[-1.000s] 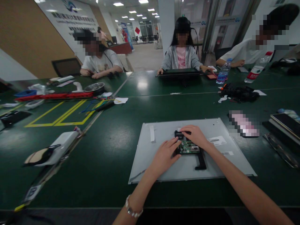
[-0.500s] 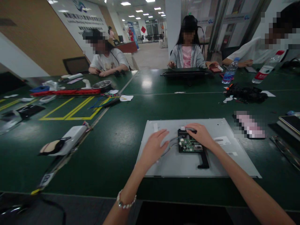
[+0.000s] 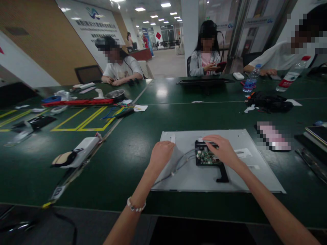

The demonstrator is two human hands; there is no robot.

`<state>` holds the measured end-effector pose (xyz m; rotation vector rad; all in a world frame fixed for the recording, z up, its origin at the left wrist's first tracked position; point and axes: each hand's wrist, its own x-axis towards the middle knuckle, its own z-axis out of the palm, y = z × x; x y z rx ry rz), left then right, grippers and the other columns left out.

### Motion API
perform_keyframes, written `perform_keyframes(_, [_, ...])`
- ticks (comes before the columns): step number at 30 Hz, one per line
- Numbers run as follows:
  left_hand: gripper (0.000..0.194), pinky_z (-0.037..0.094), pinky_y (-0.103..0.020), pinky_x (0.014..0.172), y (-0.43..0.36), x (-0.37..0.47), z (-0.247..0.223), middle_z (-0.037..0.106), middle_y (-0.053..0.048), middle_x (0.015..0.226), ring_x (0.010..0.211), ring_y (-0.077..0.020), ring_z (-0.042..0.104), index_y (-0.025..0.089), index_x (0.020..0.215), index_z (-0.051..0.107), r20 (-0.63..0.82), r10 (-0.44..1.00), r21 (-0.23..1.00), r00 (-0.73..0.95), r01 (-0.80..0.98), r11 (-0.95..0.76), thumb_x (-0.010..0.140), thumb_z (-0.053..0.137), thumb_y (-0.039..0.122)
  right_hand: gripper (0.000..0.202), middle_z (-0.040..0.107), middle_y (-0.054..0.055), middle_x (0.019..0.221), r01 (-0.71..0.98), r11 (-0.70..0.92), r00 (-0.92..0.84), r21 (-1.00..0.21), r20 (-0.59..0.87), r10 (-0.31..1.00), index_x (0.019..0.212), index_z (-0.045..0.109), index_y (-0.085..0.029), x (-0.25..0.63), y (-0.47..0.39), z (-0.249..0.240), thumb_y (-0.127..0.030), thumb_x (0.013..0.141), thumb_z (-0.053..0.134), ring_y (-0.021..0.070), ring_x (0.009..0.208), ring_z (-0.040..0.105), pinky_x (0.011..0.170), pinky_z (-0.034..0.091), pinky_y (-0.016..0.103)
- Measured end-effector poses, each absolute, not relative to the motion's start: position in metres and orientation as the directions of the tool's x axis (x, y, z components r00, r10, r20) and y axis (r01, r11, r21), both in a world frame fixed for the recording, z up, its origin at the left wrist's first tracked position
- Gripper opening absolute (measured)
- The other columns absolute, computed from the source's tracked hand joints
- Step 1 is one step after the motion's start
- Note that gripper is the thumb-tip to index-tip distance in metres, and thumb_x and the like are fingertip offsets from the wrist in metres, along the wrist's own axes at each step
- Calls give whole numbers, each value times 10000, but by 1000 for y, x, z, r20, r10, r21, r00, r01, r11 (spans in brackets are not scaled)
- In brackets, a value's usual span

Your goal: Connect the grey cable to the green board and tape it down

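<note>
A light grey flat panel [image 3: 184, 180] lies on the table before me. On it rests a black bracket [image 3: 222, 173] with a green circuit board [image 3: 204, 157] inside. Grey cables [image 3: 176, 170] run from the board across the panel's left part. My left hand [image 3: 161, 154] is closed over the panel's far left, fingertips at a white tape strip [image 3: 173, 137]; whatever it pinches is hidden. My right hand [image 3: 224, 149] bends its fingers over the bracket's far edge, beside a small white tab [image 3: 200, 139], and covers part of the board.
Right of the panel lie a phone [image 3: 273, 136], glasses [image 3: 310, 165] and dark notebooks [image 3: 315, 136]. Farther back are a black bundle [image 3: 270, 101], two bottles [image 3: 252, 78] and a dark screen [image 3: 205, 82]. At left lies a white device [image 3: 83, 149]. Several people sit across.
My left hand has moved up and left from the cables, its fingers closing beside the white strip. My right hand stays at the bracket. A person opposite has lifted a dark red object.
</note>
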<state>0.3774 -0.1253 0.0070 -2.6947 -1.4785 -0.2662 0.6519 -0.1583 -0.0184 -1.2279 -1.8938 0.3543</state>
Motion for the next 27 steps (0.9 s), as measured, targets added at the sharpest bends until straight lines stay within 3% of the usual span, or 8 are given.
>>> perform_keyframes(5, [236,471,-379,783,-174,394,16,676,-84,902,848,-226,614,159,941,676,248,802,-13,543,830,-557,869,465,79,279,671,67,1154,620,495,-278,-609,420,864,1141,640,-204,621,-190,-8,-181,902,497,206,1098,591,1001,445,409])
perform_keyframes(11, [224,480,-398,833,-218,405,-1,668,-75,928,886,-229,607,145,998,644,306,799,35,518,833,-553,846,518,41,372,643,82,1195,618,542,-384,-570,382,840,1202,597,-155,587,-214,-16,-91,845,517,214,1127,560,1046,412,413])
perform_keyframes(20, [224,482,-401,916,-226,396,-23,655,-75,1088,1002,-213,599,169,1100,611,401,834,299,380,806,-511,896,519,151,468,614,107,1238,676,568,-423,-470,384,821,1241,573,-131,568,-223,-33,-33,788,506,241,1172,519,1049,425,429])
perform_keyframes(27, [299,482,-420,956,-216,386,-41,605,-102,1202,1087,-227,578,171,1189,567,427,849,337,310,817,-468,914,458,124,386,625,126,1225,719,596,-460,-357,398,794,1197,598,-95,555,-232,-33,-63,819,522,237,1176,530,1064,416,382])
